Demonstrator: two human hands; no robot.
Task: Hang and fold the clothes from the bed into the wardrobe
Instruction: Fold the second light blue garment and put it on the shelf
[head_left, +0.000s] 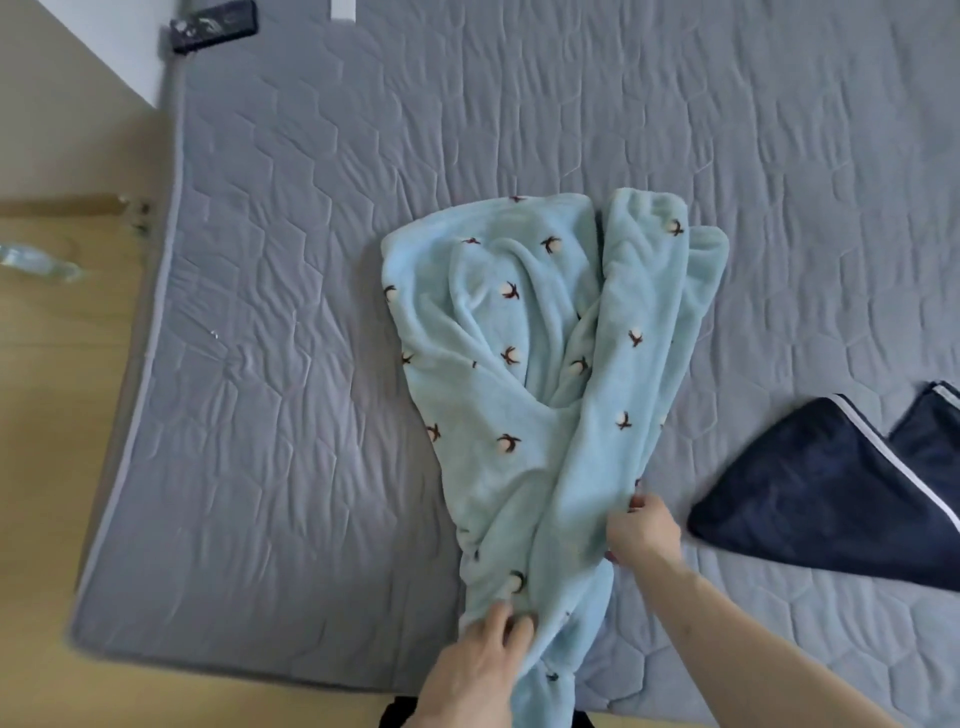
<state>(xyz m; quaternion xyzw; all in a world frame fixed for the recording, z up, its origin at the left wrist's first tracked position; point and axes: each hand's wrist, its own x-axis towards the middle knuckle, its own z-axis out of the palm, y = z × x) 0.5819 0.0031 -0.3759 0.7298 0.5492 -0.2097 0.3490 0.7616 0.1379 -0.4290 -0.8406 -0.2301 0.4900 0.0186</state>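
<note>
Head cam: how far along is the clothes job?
Nothing shows as finished, and the wardrobe is out of view. In hand: the left hand and right hand both grip the light blue fleece garment, spread unfolded on the grey mattress. Left: folding or hanging it, then the dark navy garment beside it.

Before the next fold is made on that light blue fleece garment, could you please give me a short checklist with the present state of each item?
1. Left hand on the light blue fleece garment: ok, fingers press its near end.
2. Right hand gripping: ok, it pinches the garment's right edge.
3. Garment lying flat: not ok, it is bunched and twisted, with deep creases in the middle.
4. Garment fully on the grey quilted mattress: not ok, its near end hangs over the edge.
5. Navy garment with white piping out of the way: ok, it lies apart, to the right.
6. Wardrobe ready: cannot tell, out of view.
</note>
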